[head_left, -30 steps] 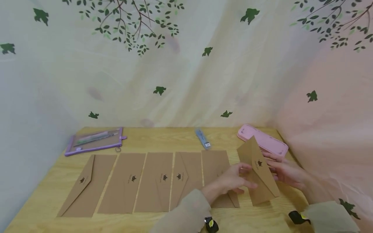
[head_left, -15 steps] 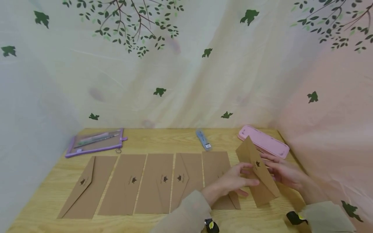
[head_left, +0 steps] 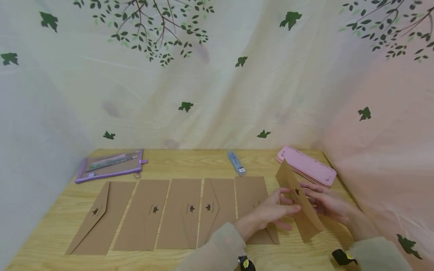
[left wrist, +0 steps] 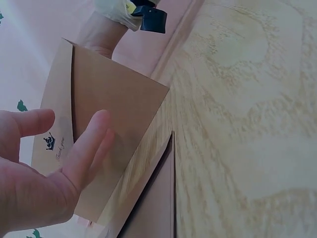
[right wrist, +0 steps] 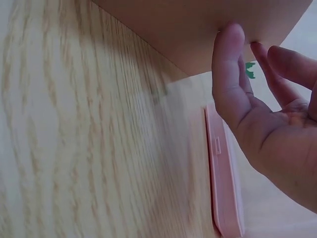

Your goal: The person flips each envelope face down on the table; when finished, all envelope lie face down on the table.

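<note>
A brown paper envelope (head_left: 307, 212) with a crown print on its flap stands tilted on its long edge at the right of the table. My left hand (head_left: 266, 212) is at its flap side, fingers spread and loosely bent. In the left wrist view this hand (left wrist: 39, 193) overlaps the envelope (left wrist: 119, 94), showing "Thank you" under the crown. Behind it is my right hand (head_left: 329, 205); in the right wrist view its fingertips (right wrist: 232, 33) touch the envelope's plain back (right wrist: 193, 29). Part of a flat envelope (head_left: 249, 192) lies hidden under my left forearm.
More brown envelopes (head_left: 179, 210) lie flat in a row to the left. Along the back are a purple-edged clear pouch (head_left: 113, 175) with pens, a blue packet (head_left: 235, 162) and a pink case (head_left: 306, 163). A printed cloth (head_left: 210, 86) hangs behind the table.
The envelope's top has tipped slightly left and it now stands steeper, more edge-on to the head view. My right hand has shifted a little with it; the flat envelopes stay put.
</note>
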